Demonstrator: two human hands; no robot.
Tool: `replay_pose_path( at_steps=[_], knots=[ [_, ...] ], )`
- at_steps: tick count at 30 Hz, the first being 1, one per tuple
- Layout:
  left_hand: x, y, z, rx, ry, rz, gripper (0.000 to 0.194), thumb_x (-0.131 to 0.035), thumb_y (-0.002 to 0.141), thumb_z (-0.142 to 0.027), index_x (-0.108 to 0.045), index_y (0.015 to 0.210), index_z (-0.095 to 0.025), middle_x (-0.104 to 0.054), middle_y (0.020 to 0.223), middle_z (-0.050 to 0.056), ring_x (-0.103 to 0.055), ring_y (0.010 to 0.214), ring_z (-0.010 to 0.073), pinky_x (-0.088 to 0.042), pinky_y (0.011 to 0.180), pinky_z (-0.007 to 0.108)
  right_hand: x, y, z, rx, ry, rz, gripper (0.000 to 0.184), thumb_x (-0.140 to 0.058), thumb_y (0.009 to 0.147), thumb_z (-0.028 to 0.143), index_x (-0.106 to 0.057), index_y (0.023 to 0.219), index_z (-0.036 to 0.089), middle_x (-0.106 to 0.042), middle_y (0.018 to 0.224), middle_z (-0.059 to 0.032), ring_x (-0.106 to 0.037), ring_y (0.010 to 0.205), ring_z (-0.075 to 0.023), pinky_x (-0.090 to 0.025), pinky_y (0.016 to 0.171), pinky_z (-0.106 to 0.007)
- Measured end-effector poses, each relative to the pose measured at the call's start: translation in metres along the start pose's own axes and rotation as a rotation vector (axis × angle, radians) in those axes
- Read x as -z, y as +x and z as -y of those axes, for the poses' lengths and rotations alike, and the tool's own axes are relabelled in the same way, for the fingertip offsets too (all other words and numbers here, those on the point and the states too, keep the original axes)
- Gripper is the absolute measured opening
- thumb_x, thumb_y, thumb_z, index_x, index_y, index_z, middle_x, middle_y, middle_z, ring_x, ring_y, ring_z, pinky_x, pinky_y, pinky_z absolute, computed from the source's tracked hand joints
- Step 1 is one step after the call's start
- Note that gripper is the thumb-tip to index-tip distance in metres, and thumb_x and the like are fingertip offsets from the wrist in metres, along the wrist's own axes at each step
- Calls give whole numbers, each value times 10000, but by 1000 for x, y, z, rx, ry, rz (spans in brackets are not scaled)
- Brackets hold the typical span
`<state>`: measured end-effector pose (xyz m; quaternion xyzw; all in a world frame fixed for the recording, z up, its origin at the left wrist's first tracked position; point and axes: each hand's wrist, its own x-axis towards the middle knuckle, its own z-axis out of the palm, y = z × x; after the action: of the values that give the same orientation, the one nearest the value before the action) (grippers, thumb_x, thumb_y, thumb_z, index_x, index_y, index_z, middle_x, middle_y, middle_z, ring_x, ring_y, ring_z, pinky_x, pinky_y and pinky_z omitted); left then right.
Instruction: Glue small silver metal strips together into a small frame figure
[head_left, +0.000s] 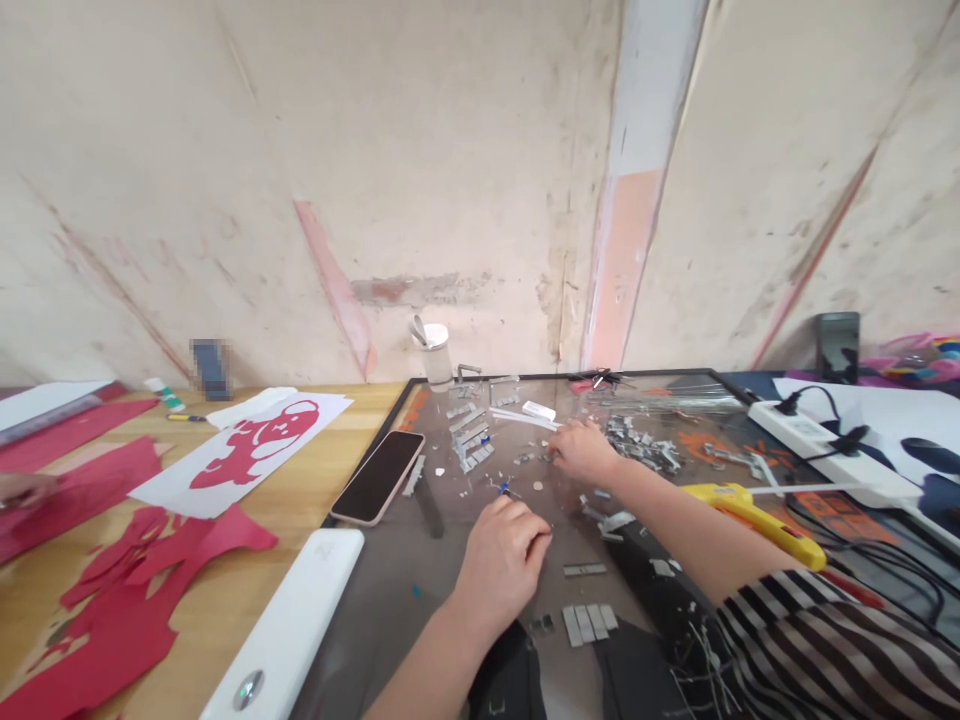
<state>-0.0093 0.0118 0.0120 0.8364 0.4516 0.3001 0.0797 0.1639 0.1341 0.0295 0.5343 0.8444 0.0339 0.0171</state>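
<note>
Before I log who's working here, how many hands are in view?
3: the left hand, lower centre; the right hand, beside the grey pile; a co-worker's hand, at left edge by red sheets. Others may be hidden.

Tabletop [397, 600]: I see dark glass, black-rimmed
Left edge: phone [381, 478], screen up
Near far left corner: white-lidded cup [438, 358]
Middle: I make out scattered grey pieces [471, 440]
Towards right edge: yellow glue gun [772, 527]

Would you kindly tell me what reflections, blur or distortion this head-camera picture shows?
Head view: the glossy tabletop carries reflections; the wall looks stretched, its lines converging downward, wide-angle fashion; a dark object at left is pixelated; small metal pieces look soft.
</note>
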Motion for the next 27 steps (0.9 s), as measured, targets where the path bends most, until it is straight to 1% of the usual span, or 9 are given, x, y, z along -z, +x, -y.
replay_pose_path(
  at_steps=[3, 6, 11, 14, 16, 19, 21, 24, 27],
  knots=[
    [0, 0, 0, -2, 0, -8, 135, -568, 831, -124, -657, 741, -169, -633, 726, 33, -537, 742, 176, -435, 704, 301, 2, 0, -3, -13, -13, 16, 251, -528, 790, 214, -724, 943, 187, -683, 1036, -135, -539, 1039, -278, -346, 865, -375],
    [-1, -1, 1, -7, 0, -11, 141, -565, 830, -122, -659, 739, -176, -631, 721, 32, -533, 733, 174, -432, 691, 298, 4, -1, -6, -21, -14, 26, 260, -545, 769, 202, -722, 959, 206, -678, 1054, -125, -550, 1034, -284, -357, 864, -388],
    [-1, -2, 0, -19, 2, -12, 149, -559, 827, -113, -659, 736, -177, -631, 722, 34, -532, 729, 172, -433, 688, 298, 6, 6, 10, -10, 2, 0, 251, -542, 831, 250, -695, 1030, 266, -654, 1112, -95, -538, 1082, -273, -384, 884, -386],
    [-1, -1, 0, -22, 3, -20, 147, -563, 824, -112, -659, 733, -175, -627, 713, 34, -531, 724, 173, -432, 684, 296, 5, 12, 22, 4, -13, -5, 219, -541, 880, 274, -658, 1059, 227, -631, 1134, -89, -549, 1076, -245, -417, 906, -410],
    [-1, -1, 0, -17, 3, -24, 141, -567, 824, -115, -658, 734, -174, -625, 713, 34, -531, 727, 173, -431, 687, 295, 5, 14, 26, 9, -33, -5, 261, -541, 897, 312, -599, 1121, 192, -597, 1172, -81, -570, 1038, -221, -465, 882, -428],
    [0, -1, -1, -11, -1, -25, 142, -566, 830, -121, -660, 739, -177, -627, 716, 33, -531, 733, 172, -429, 694, 295, 3, 14, 24, 6, -52, -7, 317, -537, 903, 329, -544, 1182, 177, -569, 1201, -79, -591, 990, -201, -510, 832, -419],
    [0, -1, -1, -9, -5, -20, 144, -566, 830, -120, -662, 741, -179, -630, 720, 32, -532, 738, 172, -429, 702, 297, 3, 13, 22, -4, -50, -6, 310, -539, 901, 330, -554, 1168, 172, -575, 1192, -79, -586, 1001, -205, -500, 846, -426],
    [0, -1, -1, -2, -4, -10, 140, -573, 824, -115, -664, 738, -177, -633, 723, 32, -532, 739, 172, -430, 707, 300, 2, 14, 22, -17, -16, -6, 248, -558, 876, 276, -622, 1097, 182, -608, 1151, -96, -545, 1080, -255, -438, 894, -455],
    [0, -1, -2, -4, 0, -7, 143, -571, 824, -111, -668, 740, -175, -634, 724, 35, -529, 736, 172, -432, 704, 301, 1, 16, 27, 1, 41, -17, 296, -584, 806, 228, -660, 1093, 241, -623, 1155, -108, -507, 1130, -290, -385, 911, -442]
  ],
)
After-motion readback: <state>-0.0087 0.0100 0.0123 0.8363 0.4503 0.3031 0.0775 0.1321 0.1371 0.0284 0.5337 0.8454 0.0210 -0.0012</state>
